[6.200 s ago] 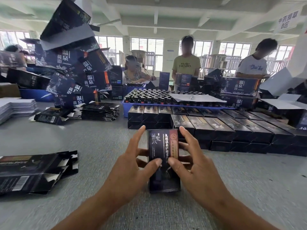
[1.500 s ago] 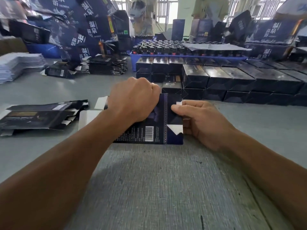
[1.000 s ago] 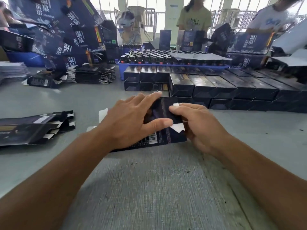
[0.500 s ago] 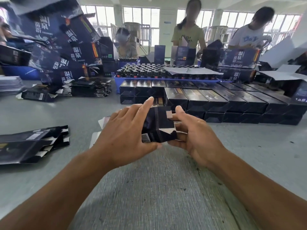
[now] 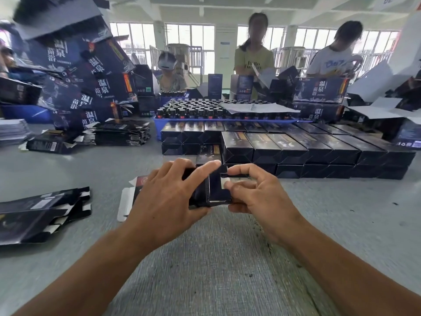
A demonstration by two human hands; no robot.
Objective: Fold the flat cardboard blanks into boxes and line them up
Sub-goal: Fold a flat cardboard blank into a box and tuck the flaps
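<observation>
My left hand (image 5: 168, 197) clasps a half-formed box (image 5: 214, 190) above the table (image 5: 227, 270) while my right hand (image 5: 255, 192) pinches its end flap. Just beyond the grip wait finished boxes (image 5: 296, 147); I judge a misfolded flap could crease or spring open.

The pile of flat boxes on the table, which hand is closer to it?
Left. The left hand grips the box on the side toward the pile of flat boxes; the right hand is farther away.
</observation>
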